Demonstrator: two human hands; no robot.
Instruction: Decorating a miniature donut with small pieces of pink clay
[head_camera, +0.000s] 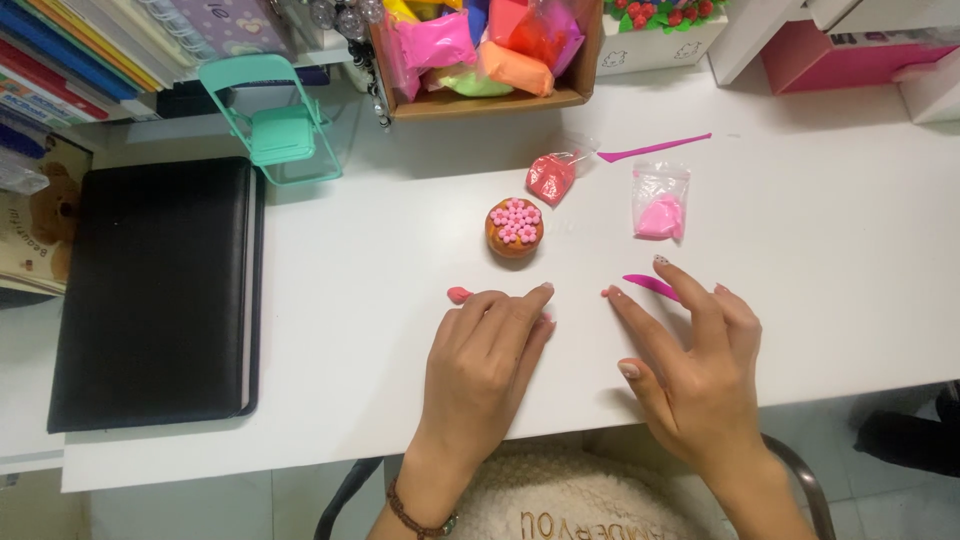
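— White desk (800, 300), what've I got?
— L hand (482, 365) flat, palm down, rolling pink clay strip (460, 295). R hand (690, 360) fingers spread, holding nothing, touching pink tool (650, 286). Clay cupcake (515, 227) just beyond both.

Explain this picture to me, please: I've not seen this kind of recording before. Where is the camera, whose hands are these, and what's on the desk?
A single head-worn camera looks down at a person's own bare hands on a white desk. The left hand lies flat, fingers over a small pink clay piece. The right hand touches a pink modelling tool. Neither grips anything. Beyond them: an orange clay cupcake with pink flowers, two clay bags, red and pink, and a black folder.
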